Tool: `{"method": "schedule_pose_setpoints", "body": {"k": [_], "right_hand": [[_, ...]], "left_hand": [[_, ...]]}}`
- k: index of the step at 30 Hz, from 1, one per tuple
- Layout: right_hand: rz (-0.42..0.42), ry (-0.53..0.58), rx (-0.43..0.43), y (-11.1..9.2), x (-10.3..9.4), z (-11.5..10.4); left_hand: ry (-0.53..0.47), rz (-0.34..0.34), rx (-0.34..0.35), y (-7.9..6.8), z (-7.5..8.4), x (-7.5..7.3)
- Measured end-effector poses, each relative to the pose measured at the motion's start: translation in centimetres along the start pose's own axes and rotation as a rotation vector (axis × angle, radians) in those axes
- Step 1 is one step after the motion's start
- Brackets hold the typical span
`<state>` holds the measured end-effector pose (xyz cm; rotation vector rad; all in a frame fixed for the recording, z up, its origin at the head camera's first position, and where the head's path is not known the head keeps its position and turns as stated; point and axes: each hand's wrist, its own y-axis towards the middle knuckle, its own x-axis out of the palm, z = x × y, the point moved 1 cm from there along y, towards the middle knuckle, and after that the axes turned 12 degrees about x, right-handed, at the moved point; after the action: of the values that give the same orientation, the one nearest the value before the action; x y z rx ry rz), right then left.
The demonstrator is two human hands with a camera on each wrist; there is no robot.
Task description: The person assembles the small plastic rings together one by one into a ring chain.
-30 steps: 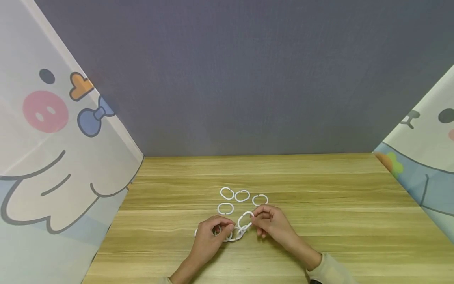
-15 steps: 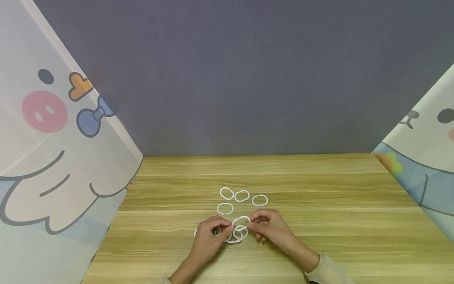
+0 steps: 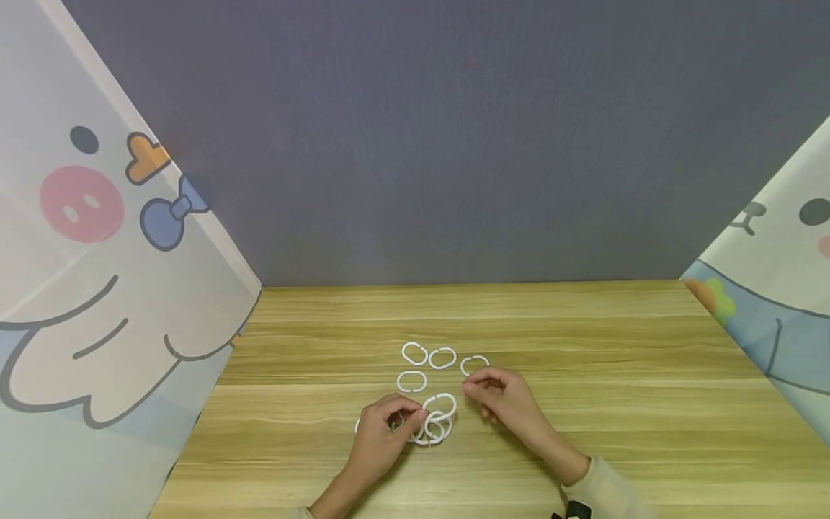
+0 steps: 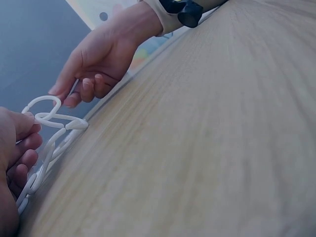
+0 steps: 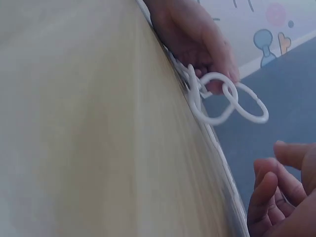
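At the lower middle of the head view, my left hand (image 3: pixel 381 436) pinches a white ring (image 4: pixel 44 98) that hooks through the end of a white chain (image 5: pixel 194 98). My right hand (image 3: pixel 504 400), to the right, holds nothing, thumb and fingertips apart, near the rightmost of four loose rings (image 3: pixel 442 367) lying on the counter (image 3: pixel 292 461) just above centre-bottom.

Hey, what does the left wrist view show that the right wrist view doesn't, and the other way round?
Only the left wrist view shows a beige cuff with a dark wrist-worn device.

Only the right wrist view shows a blue bow print and a pink oval on the panel.

Both show the left hand holding linked white rings, the right hand apart from them, and the tabletop.
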<state>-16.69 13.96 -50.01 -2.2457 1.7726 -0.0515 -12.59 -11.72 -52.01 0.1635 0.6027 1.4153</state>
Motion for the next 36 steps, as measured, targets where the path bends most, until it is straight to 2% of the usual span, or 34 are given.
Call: {"method": "schedule_pose_setpoints", "body": {"k": [8, 15, 19, 24, 31, 36], "right_hand": [[0.178, -0.052, 0.011, 1.3, -1.0, 0.4], [0.289, -0.158, -0.106, 2.2, -1.8, 0.7], [0.346, -0.198, -0.126, 2.7, -2.3, 0.9], [0.380, -0.252, -0.131, 3.1, -2.6, 0.9], [0.432, -0.425, -0.208, 3.5, -2.5, 0.8], [0.449, -0.463, -0.224, 3.6, -2.4, 0.8]], "left_hand": [[0.002, 0.004, 0.009, 0.0, 0.0, 0.0], [0.027, -0.001, 0.019, 0.0, -0.1, 0.0], [0.049, -0.008, 0.026, 0.0, -0.2, 0.1], [0.048, 0.000, 0.039, 0.0, 0.0, 0.1], [0.061, 0.000, 0.058, 0.0, -0.1, 0.1], [0.060, 0.001, 0.076, -0.1, -0.2, 0.2]]}}
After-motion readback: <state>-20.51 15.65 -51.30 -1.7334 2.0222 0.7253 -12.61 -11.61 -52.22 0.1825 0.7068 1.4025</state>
